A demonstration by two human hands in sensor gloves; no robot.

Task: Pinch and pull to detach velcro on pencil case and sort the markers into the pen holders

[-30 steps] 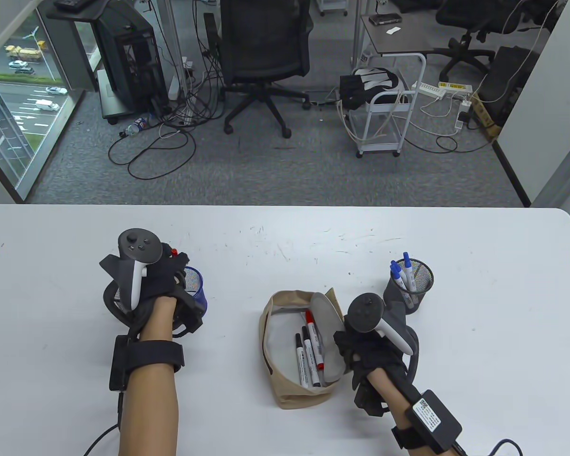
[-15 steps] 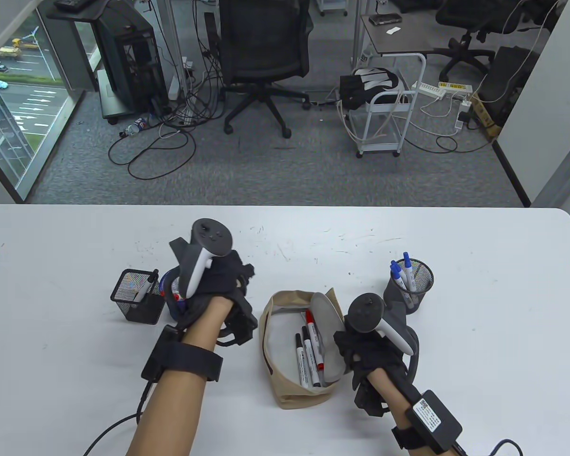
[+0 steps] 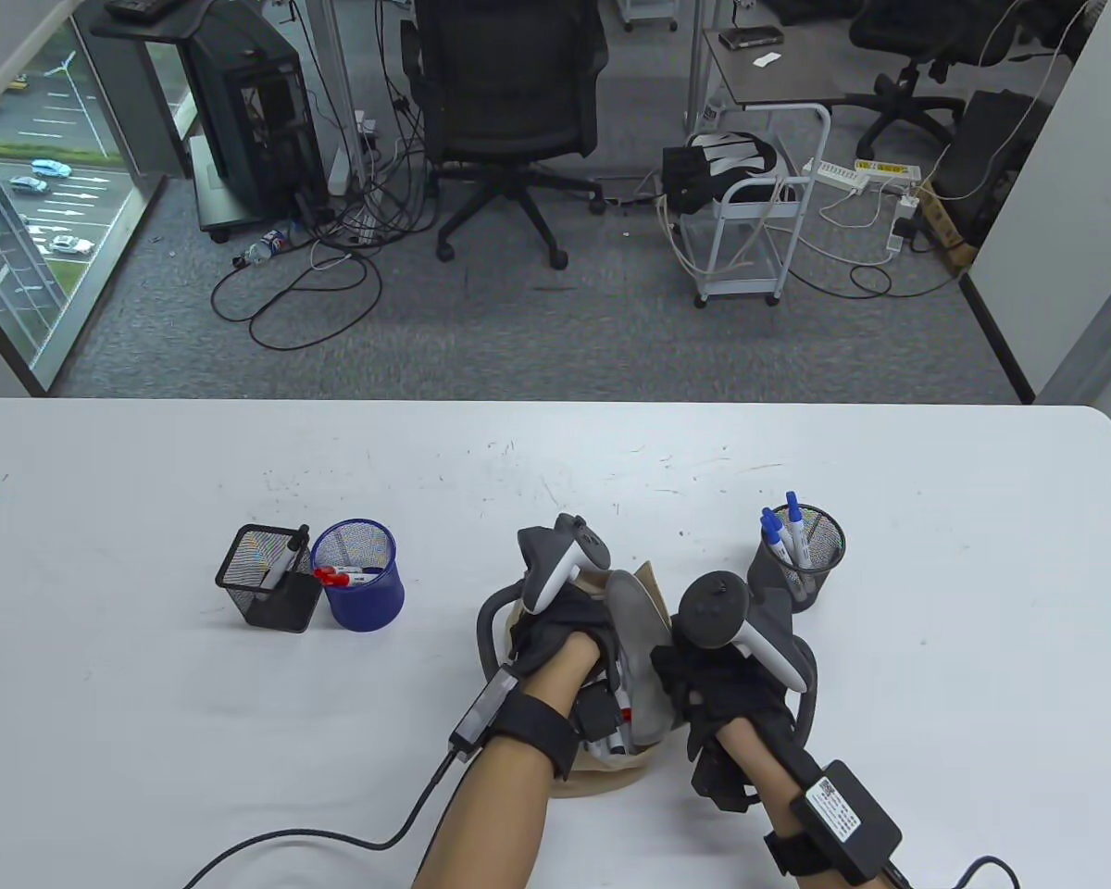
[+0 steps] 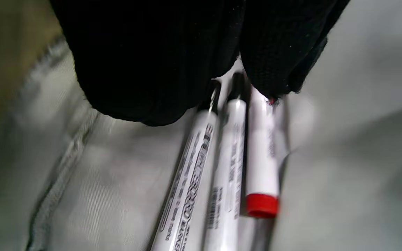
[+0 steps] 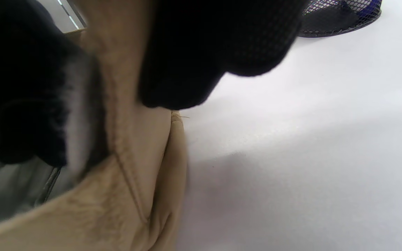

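The tan case (image 3: 602, 787) is lying open on the white table (image 3: 102, 741), between the holders. The left hand (image 3: 560, 639) is reaching inside it, fingers (image 4: 152, 62) touching three markers (image 4: 229, 167); whether they are gripping one is unclear. The right hand (image 3: 722, 685) is pinching the case's flap (image 5: 124, 87). A black holder (image 3: 268, 593) and blue holder (image 3: 363, 583) are standing left, a mesh holder (image 3: 801, 556) right.

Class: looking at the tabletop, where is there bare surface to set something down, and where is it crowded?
Bare: the stretch of table left of the black holder, and between the blue holder and pencil case. Crowded: both hands at the case beside the grey holder.
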